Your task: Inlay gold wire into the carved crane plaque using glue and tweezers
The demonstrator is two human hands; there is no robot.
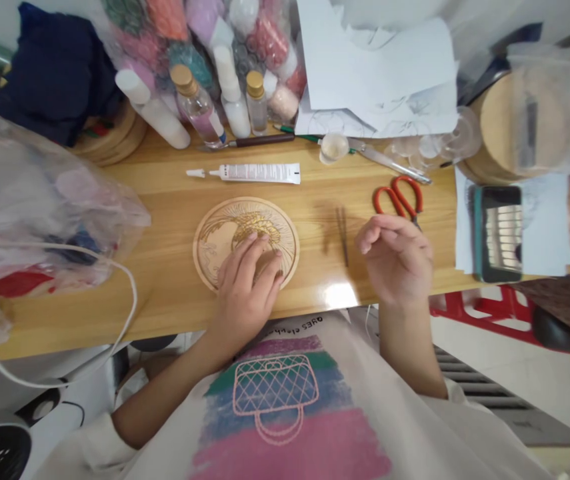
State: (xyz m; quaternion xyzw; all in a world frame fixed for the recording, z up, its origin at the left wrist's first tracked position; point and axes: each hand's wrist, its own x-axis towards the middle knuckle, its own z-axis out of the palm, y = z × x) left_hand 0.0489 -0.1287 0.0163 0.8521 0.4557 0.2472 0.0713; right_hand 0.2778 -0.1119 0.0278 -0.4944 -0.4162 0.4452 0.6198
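Observation:
A round wooden disc (pixel 215 250) with a fine line pattern and gold-coloured wire or thread lies on the table. My left hand (pixel 249 287) rests on its lower right part, palm down, fingers spread. To the right, my right hand (pixel 397 260) is raised over the table, its fingers bent together; whether something small is between the fingertips cannot be made out. Thin dark tweezers (pixel 343 237) lie just left of it. Scissors with orange handles (pixel 399 197) lie behind my right hand, their blades partly hidden. A white tube (pixel 259 173) lies behind the disc, beside its cap.
Bottles (pixel 199 110) and bags of coloured material (pixel 265 33) stand at the back. Papers (pixel 379 73) lie at the back right, a phone (pixel 501 233) at the right. A plastic bag (pixel 55 213) and white cable (pixel 132 293) are at the left.

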